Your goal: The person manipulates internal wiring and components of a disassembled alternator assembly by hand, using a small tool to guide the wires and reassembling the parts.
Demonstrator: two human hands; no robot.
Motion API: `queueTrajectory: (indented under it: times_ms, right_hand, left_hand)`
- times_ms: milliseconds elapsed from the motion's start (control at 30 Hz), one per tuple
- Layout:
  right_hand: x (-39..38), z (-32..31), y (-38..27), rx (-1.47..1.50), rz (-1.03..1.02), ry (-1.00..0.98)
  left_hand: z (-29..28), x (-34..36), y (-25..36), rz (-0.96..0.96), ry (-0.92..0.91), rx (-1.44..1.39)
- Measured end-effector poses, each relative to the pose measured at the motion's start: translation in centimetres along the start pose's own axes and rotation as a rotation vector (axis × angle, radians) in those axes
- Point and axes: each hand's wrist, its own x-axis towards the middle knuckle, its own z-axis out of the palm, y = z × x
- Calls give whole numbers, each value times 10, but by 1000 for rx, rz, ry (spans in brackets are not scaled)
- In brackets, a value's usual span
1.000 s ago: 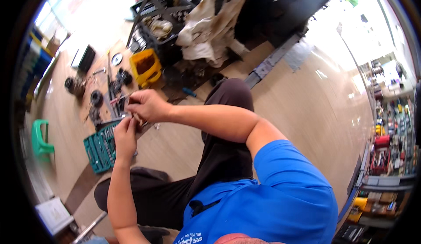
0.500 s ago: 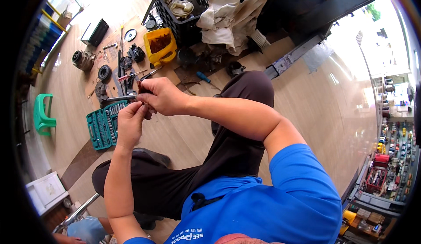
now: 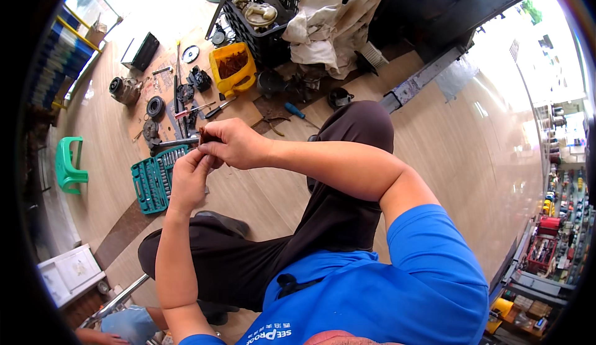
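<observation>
hidden: the small dark reddish part (image 3: pixel 206 136) is mostly covered by fingers – only its left end shows, and its kind cannot be made out.
right hand (image 3: pixel 236 143): reaches across from the right, forearm bent at the elbow, fingers closed over the part from above.
left hand (image 3: pixel 189 177): rises from below, wrist straight, fingertips pinching the same part from underneath.
place: the part is held between both hands, above the floor – over the open green socket set (image 3: pixel 152 180).
nearby: yellow container (image 3: pixel 233 72), black crate (image 3: pixel 270 31), green stool (image 3: pixel 68 165), loose tools on the floor.
</observation>
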Motion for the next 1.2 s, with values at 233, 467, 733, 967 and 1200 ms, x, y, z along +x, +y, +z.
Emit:
queueTrajectory:
  times_ms: [233,467,733,967,1200]
  right_hand:
    - [2,-1,-1,103,25,33]
    - [6,-5,1,2,39,-12]
    - [10,-8,-4,-228,-61,-74]
    - [7,1,6,103,5,26]
    - [2,14,13,525,279,-167]
  left_hand:
    - [4,-1,12,34,85,352]
    - [8,-2,16,20,10,281]
    - [1,-4,9,-68,-54,124]
    - [1,-3,24,7,97,-7]
    - [-11,2,-2,233,249,-96]
